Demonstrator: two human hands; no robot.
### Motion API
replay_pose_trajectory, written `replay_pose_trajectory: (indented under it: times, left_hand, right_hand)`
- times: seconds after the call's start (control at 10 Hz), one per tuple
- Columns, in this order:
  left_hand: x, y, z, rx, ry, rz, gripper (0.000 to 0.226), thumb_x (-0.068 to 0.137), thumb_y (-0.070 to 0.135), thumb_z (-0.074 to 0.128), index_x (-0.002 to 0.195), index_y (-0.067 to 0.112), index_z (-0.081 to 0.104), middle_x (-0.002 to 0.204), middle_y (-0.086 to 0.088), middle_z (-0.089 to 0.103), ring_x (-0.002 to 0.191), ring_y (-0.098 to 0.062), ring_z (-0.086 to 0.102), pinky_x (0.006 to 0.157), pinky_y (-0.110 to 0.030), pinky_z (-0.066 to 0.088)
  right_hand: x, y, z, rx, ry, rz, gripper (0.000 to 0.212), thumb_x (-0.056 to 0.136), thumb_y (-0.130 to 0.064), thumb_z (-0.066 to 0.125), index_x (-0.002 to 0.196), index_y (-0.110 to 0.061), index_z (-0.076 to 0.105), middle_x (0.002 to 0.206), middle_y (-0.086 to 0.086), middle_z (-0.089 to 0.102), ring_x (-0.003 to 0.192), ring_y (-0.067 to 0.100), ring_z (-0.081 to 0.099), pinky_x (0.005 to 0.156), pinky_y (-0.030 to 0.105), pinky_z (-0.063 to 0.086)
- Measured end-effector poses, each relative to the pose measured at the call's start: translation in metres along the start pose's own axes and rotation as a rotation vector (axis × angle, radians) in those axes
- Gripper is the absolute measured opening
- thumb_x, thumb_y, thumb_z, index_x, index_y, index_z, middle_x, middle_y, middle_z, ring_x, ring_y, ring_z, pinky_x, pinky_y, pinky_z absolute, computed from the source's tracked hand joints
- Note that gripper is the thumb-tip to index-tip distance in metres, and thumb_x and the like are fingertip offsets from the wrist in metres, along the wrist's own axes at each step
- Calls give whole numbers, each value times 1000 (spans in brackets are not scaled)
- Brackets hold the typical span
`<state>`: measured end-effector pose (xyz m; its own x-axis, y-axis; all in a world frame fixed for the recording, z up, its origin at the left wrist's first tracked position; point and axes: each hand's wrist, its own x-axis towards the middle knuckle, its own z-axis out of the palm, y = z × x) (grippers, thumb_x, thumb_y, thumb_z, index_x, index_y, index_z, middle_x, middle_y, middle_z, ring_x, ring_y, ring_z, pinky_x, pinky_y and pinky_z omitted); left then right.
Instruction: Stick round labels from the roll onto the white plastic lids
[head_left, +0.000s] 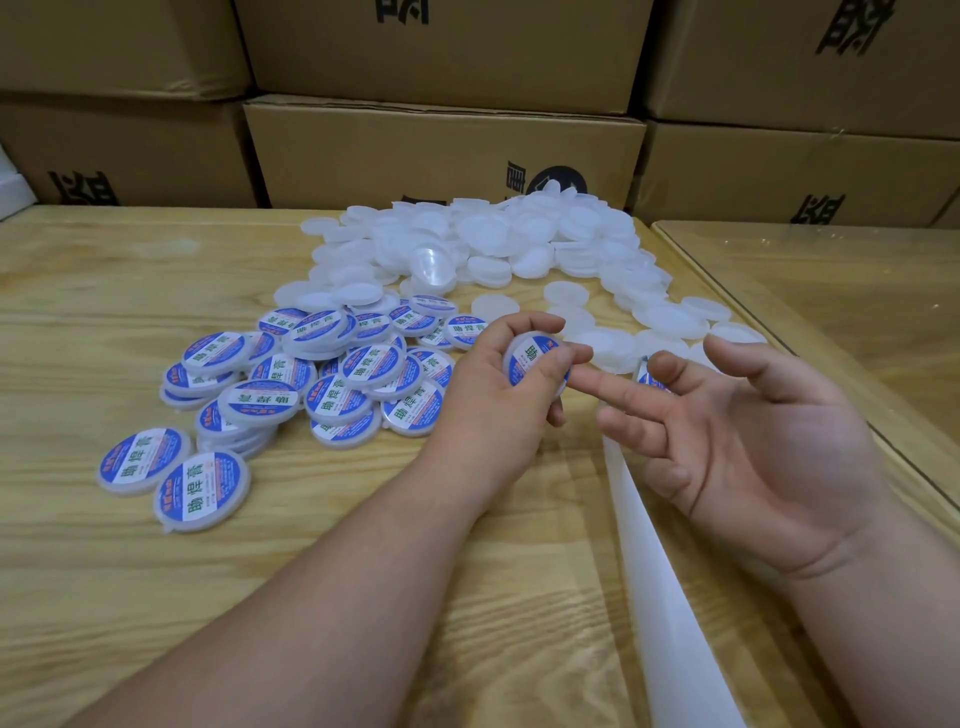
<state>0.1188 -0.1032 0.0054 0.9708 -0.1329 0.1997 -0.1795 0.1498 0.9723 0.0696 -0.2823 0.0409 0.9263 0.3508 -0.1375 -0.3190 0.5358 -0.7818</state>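
Observation:
My left hand (498, 389) grips a white lid (530, 358) that bears a blue and white round label, thumb pressed on the label face. My right hand (753, 441) hovers just to the right, palm up, fingers spread and relaxed, index fingertip close to the held lid. A white backing strip (660, 582) runs from under my right hand toward the near edge, and a blue label (649, 379) shows on it behind my fingers. A heap of bare white lids (493, 244) lies further back. Labelled lids (322, 384) are piled to the left.
The wooden table (130, 597) carries everything. Stacked cardboard boxes (441, 150) form a wall along the back. A second table (857, 291) adjoins on the right, with a seam beside my right hand.

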Motion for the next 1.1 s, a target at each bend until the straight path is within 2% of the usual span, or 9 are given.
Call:
replay_pose_trajectory:
  times: [0.2, 0.4, 0.5, 0.6, 0.7, 0.8, 0.9, 1.0, 1.1]
  left_hand:
    - [5, -6, -2, -43, 94, 27, 33, 89, 6, 75, 109, 27, 59, 98, 8, 78, 63, -6, 63, 60, -17, 51]
    - [7, -1, -6, -144, 200, -86, 22, 99, 41, 63, 111, 24, 69, 93, 6, 79, 57, -11, 67, 46, -18, 44]
    - [10, -2, -7, -224, 251, -121, 49, 104, 60, 34, 105, 28, 71, 63, 1, 70, 40, -15, 50, 40, -22, 36]
    - [13, -6, -8, -262, 362, -142, 47, 102, 61, 35, 94, 23, 61, 48, 4, 42, 41, -15, 37, 43, -25, 32]
    - [16, -7, -8, -373, 413, -155, 30, 105, 45, 47, 84, 24, 47, 54, 7, 48, 47, -11, 42, 44, -21, 37]
    - [19, -8, -10, -424, 423, -125, 19, 104, 30, 57, 89, 19, 61, 73, 9, 71, 59, -7, 61, 51, -19, 46]
    - [19, -5, -11, -609, 365, -147, 8, 102, 22, 61, 105, 16, 65, 105, 7, 78, 89, -10, 75, 60, -19, 52]
    - [22, -5, -11, -742, 327, -208, 20, 106, 29, 50, 118, 15, 58, 111, 6, 77, 100, -14, 75, 64, -22, 56]
    - [18, 0, -7, -652, 269, -294, 35, 110, 41, 34, 120, 16, 58, 105, 0, 79, 95, -17, 76, 64, -23, 56]
  right_hand:
    - [0, 0, 2, -78, 127, -84, 22, 83, -37, 55, 95, -19, 51, 131, 21, 67, 88, 27, 77, 43, 22, 47]
    - [3, 1, 0, -91, 270, -155, 15, 77, -33, 57, 85, -21, 56, 115, 12, 75, 71, 21, 73, 43, 22, 44]
    - [4, 1, -3, -79, 304, -161, 17, 73, -33, 60, 84, -21, 58, 100, 8, 75, 62, 18, 65, 43, 24, 40]
    - [5, 1, -4, -63, 311, -153, 19, 71, -33, 62, 84, -20, 59, 95, 7, 72, 61, 18, 59, 44, 25, 38]
    - [6, 1, -5, -58, 307, -145, 18, 71, -33, 62, 83, -19, 59, 92, 6, 71, 60, 18, 57, 44, 26, 38]
    - [6, 1, -4, -41, 305, -143, 17, 72, -32, 61, 82, -19, 59, 89, 5, 69, 59, 18, 55, 43, 26, 38]
    - [5, 0, -5, -18, 311, -139, 17, 72, -32, 60, 81, -18, 59, 87, 5, 68, 58, 18, 53, 43, 25, 37]
    - [7, 1, -5, 16, 328, -168, 13, 75, -29, 59, 82, -18, 58, 83, 5, 68, 56, 17, 52, 42, 25, 36]
    - [8, 0, -6, -172, 545, -374, 8, 85, -21, 54, 77, -19, 52, 69, 0, 61, 49, 14, 42, 40, 24, 29]
